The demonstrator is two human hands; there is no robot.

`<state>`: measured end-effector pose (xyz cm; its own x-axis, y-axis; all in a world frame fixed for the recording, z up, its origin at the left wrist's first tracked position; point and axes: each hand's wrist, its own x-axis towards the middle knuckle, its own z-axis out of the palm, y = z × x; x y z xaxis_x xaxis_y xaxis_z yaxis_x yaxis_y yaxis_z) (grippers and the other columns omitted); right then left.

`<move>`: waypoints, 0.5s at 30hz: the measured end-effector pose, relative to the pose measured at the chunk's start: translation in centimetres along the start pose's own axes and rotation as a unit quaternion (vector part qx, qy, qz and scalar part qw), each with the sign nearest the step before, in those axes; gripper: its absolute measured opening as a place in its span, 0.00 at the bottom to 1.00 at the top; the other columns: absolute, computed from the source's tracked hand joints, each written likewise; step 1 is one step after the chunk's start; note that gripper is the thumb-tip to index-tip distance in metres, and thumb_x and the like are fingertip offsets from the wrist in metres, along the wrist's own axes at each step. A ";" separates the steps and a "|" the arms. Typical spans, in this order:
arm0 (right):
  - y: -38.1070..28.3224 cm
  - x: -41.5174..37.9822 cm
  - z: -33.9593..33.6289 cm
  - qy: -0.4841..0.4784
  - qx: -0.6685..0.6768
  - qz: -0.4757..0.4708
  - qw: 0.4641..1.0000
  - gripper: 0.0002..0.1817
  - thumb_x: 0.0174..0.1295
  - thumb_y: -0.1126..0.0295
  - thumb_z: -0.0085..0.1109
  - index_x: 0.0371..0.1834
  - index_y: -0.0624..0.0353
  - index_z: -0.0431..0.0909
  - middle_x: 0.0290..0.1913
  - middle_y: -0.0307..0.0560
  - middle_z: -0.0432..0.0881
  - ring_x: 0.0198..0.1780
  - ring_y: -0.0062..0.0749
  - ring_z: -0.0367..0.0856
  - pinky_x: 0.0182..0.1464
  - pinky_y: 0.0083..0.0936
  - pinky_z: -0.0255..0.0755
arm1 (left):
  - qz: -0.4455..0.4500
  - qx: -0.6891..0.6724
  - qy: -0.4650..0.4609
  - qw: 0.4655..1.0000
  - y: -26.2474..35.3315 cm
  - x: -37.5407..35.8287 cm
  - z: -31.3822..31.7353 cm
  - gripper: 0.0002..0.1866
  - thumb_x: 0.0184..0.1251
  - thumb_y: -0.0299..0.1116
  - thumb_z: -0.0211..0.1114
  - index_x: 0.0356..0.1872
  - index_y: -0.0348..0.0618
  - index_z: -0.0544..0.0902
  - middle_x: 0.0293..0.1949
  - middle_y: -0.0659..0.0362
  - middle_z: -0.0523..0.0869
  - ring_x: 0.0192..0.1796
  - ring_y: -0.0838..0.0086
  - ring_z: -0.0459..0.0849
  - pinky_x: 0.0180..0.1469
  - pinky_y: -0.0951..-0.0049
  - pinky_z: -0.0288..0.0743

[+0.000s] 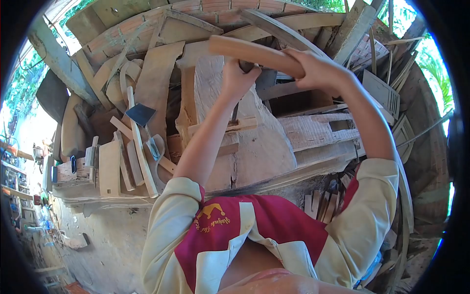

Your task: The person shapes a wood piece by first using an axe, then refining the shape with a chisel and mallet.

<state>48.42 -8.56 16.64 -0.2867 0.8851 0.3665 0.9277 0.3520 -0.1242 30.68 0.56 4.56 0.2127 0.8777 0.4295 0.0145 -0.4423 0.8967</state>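
Note:
My left hand is wrapped around an upright chisel, its dark handle end showing above the fist. Below, the chisel's blade comes down at a narrow wooden piece lying across the thick slab on the bench. Up at the right, my right hand grips one end of a thick, smooth wooden club. The club's far end extends leftward, and in this view its middle passes just above the chisel's handle end.
On the bench's left lie a dark flat plate, long wooden strips and a pale block with a square hole. Curved boards lean behind them. Wooden offcuts stand below the bench at the right, and a concrete post rises behind.

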 end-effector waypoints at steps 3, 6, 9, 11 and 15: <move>0.9 0.5 -2.1 -0.064 -0.058 0.034 0.996 0.30 0.38 0.72 0.61 0.52 0.60 0.69 0.46 0.55 0.77 0.47 0.44 0.75 0.51 0.32 0.68 | 0.026 -0.005 0.004 1.000 -0.4 0.0 -0.1 0.10 0.43 0.30 0.64 0.27 0.35 0.78 0.21 0.57 0.80 0.25 0.78 0.77 0.28 0.75 0.70; 0.5 1.0 -1.9 0.273 0.146 0.088 0.947 0.31 0.38 0.70 0.62 0.52 0.59 0.68 0.38 0.54 0.80 0.38 0.46 0.80 0.44 0.34 0.73 | 0.024 0.010 -0.005 1.000 0.1 0.0 -0.1 0.10 0.43 0.29 0.64 0.28 0.35 0.78 0.21 0.57 0.80 0.25 0.79 0.76 0.28 0.75 0.70; -0.9 -0.4 1.2 -0.102 -0.058 0.034 0.993 0.29 0.40 0.71 0.61 0.51 0.58 0.70 0.36 0.54 0.80 0.36 0.41 0.80 0.44 0.29 0.72 | 0.022 -0.002 -0.006 1.000 0.1 0.4 0.2 0.10 0.43 0.28 0.64 0.28 0.35 0.78 0.21 0.58 0.80 0.25 0.80 0.76 0.28 0.76 0.70; -0.4 -1.1 0.7 -0.074 -0.038 0.026 0.996 0.28 0.40 0.71 0.61 0.51 0.58 0.71 0.36 0.55 0.80 0.36 0.41 0.79 0.44 0.28 0.72 | 0.014 -0.032 -0.003 0.999 -0.4 0.3 0.5 0.09 0.43 0.28 0.64 0.28 0.35 0.78 0.20 0.59 0.79 0.25 0.80 0.75 0.28 0.77 0.69; 0.6 -0.6 -2.5 0.118 0.046 0.048 0.991 0.31 0.39 0.70 0.62 0.52 0.60 0.68 0.37 0.50 0.80 0.40 0.33 0.79 0.46 0.29 0.71 | 0.016 -0.044 -0.004 0.999 -0.5 0.9 0.2 0.08 0.45 0.29 0.65 0.27 0.36 0.79 0.19 0.60 0.79 0.23 0.79 0.75 0.27 0.77 0.69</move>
<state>49.77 -9.65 18.66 -0.1236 0.8237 0.5534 0.9194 0.3048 -0.2485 31.09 1.56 4.46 0.2189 0.8620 0.4573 -0.0774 -0.4518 0.8887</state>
